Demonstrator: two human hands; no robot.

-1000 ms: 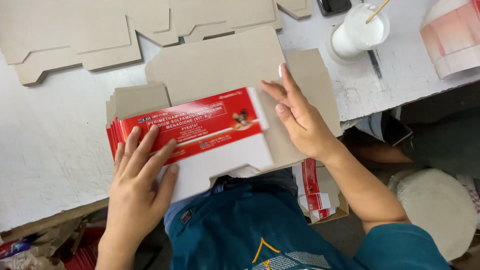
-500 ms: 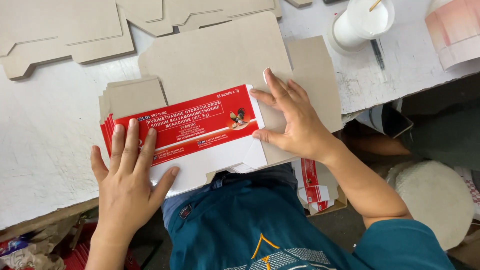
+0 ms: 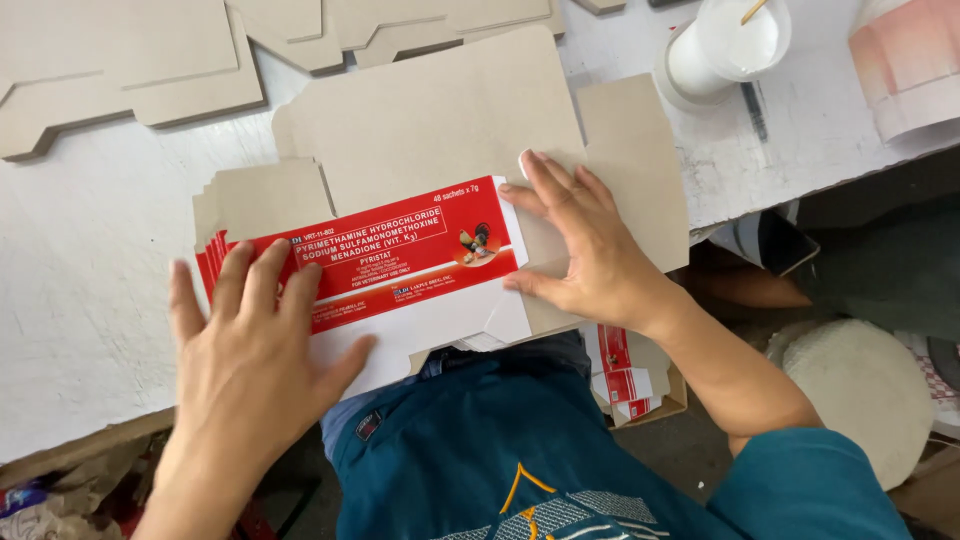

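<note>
Head view: I saw the left hand [image 3: 250, 350] lying flat, fingers spread, on the left end of the red carton [image 3: 370, 260], a folded flat on the white bench [image 3: 80, 260]. Against half a second before, that hand had slid up further over the red panel. The right hand [image 3: 590, 250] pressed open-palmed at the carton's 3 o'clock edge, thumb on the grey flap [image 3: 630, 160]; it gripped nothing, and had barely shifted. I judged the fold was being pressed down. More blanks [image 3: 120, 70] lay at 11 o'clock, a white cup [image 3: 720, 50] at 1 o'clock.
</note>
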